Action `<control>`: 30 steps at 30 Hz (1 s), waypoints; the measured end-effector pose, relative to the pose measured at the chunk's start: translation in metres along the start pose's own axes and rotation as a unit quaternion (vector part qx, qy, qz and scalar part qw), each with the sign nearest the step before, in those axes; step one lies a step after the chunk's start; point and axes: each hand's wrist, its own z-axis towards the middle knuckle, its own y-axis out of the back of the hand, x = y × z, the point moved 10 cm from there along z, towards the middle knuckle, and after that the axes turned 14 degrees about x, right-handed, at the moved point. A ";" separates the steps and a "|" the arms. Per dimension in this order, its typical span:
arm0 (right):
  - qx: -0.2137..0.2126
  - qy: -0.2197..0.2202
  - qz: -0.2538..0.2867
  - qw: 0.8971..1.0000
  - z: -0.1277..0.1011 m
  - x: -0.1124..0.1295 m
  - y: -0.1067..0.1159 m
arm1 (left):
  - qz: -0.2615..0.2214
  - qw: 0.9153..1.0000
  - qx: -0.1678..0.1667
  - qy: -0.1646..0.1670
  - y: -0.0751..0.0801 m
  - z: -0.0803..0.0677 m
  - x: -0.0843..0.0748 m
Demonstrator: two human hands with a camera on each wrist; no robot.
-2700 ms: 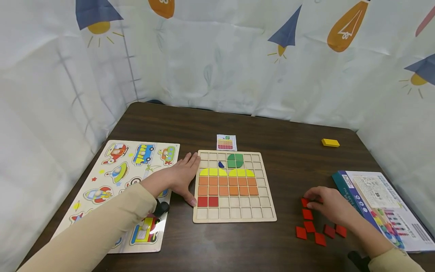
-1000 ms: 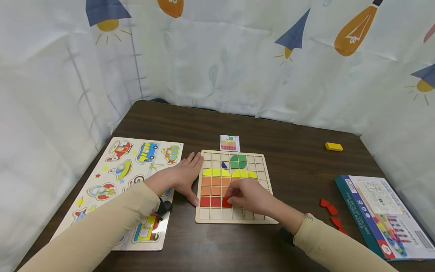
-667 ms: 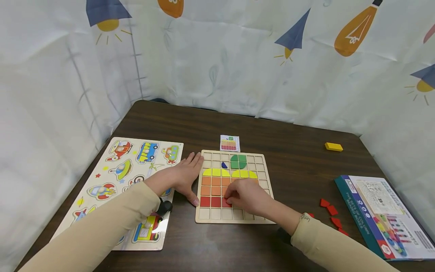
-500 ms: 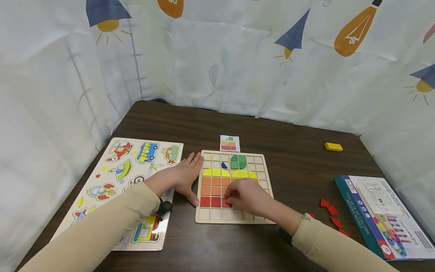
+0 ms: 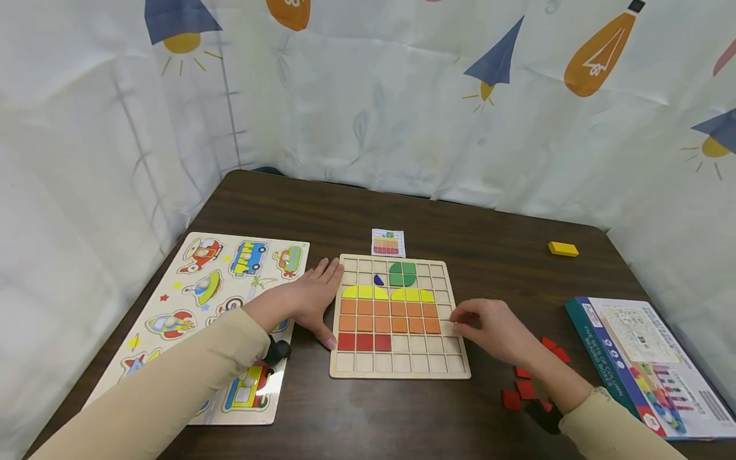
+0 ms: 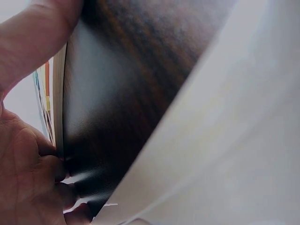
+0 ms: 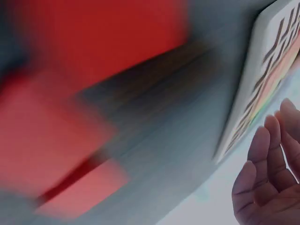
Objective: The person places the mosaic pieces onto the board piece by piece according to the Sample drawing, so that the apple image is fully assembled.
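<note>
A wooden grid board [image 5: 448,369] lies mid-table with green, yellow and orange tiles and three red tiles [image 5: 363,342] in a row at lower left. My left hand [image 5: 310,299] lies flat against the board's left edge [image 6: 58,108], fingers straight. My right hand [image 5: 489,327] hovers at the board's right edge, fingers loosely curled and holding nothing. Loose red tiles [image 5: 523,388] lie just right of it, blurred large in the right wrist view [image 7: 84,70].
A vehicle peg puzzle [image 5: 201,300] lies at left. A small pattern card [image 5: 388,243] sits behind the board. A yellow block [image 5: 562,248] is at the far right, and a boxed set [image 5: 644,358] lies at the right edge. Printed curtains enclose the table.
My right hand set a third red tile into the row, let go and pulled back right to the board's edge. The left hand has not moved.
</note>
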 end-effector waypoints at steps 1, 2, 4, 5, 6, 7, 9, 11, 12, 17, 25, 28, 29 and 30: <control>-0.003 -0.011 0.000 1.000 -0.007 -0.010 0.002 | -0.001 1.000 0.001 0.000 0.000 0.000 0.000; -0.005 -0.020 -0.001 1.000 -0.014 -0.019 0.004 | 0.000 1.000 0.001 0.001 0.000 0.000 0.000; -0.007 -0.034 -0.006 0.999 -0.027 -0.036 0.007 | -0.001 1.000 0.003 0.003 0.000 0.001 0.000; -0.008 -0.039 -0.009 0.999 -0.033 -0.044 0.008 | -0.001 1.000 0.004 0.004 0.000 0.001 0.000; -0.007 -0.045 -0.011 0.999 -0.039 -0.051 0.009 | -0.001 1.000 0.005 0.005 -0.001 0.001 0.001; -0.004 -0.049 -0.012 0.999 -0.045 -0.059 0.009 | -0.002 1.000 0.005 0.005 -0.001 0.002 0.001; 0.006 -0.058 -0.013 0.998 -0.054 -0.072 0.008 | -0.003 1.000 0.005 0.005 -0.001 0.002 0.001; 0.023 -0.067 -0.009 0.997 -0.062 -0.084 0.006 | -0.002 1.000 0.004 0.004 -0.001 0.002 0.001; 0.035 -0.071 -0.006 0.997 -0.065 -0.089 0.004 | -0.002 1.000 0.003 0.003 0.000 0.002 0.001; 0.078 -0.094 0.014 0.992 -0.074 -0.107 -0.005 | -0.001 1.000 0.004 0.001 0.000 0.001 0.000; 0.062 -0.094 0.000 0.994 -0.069 -0.106 -0.004 | -0.002 1.000 0.004 0.001 0.000 0.000 -0.001; 0.049 -0.087 -0.009 0.995 -0.069 -0.103 -0.003 | -0.001 1.000 0.004 0.001 0.000 0.000 -0.002; 0.047 -0.087 -0.009 0.995 -0.069 -0.103 -0.002 | -0.001 1.000 0.004 0.001 0.001 0.000 -0.002; 0.045 -0.088 -0.009 0.995 -0.069 -0.103 -0.002 | 0.000 1.000 0.004 0.001 0.001 0.000 -0.002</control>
